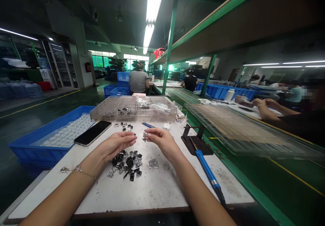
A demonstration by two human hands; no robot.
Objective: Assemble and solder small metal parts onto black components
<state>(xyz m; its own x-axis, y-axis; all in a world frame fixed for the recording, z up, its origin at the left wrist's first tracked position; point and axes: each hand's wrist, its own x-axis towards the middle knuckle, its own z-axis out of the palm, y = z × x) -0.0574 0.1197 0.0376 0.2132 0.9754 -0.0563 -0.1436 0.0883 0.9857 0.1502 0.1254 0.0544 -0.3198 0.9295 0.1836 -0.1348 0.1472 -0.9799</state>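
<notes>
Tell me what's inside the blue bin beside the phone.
The bin holds many small, whitish, clear-looking pieces; anything beneath them, including the bottom, is covered.

Counts are keyed to the worktable (142, 197). Above it: one left hand (117, 144) and one right hand (162, 144), bearing one small dark piece (135, 135) and one small silvery part (145, 135) respectively. On it: one phone (92, 133), one white case (166, 126), one blue-handled tool (207, 166), one black stand (205, 148), one compartmented tray (152, 117), one mixed heap (130, 162) of overlapping, uncountable black and clear pieces, and at least two silvery heaps (153, 163). Left of it: one large blue bin (43, 154). Beyond it: one person in grey (138, 81), one person in black (190, 83).
</notes>
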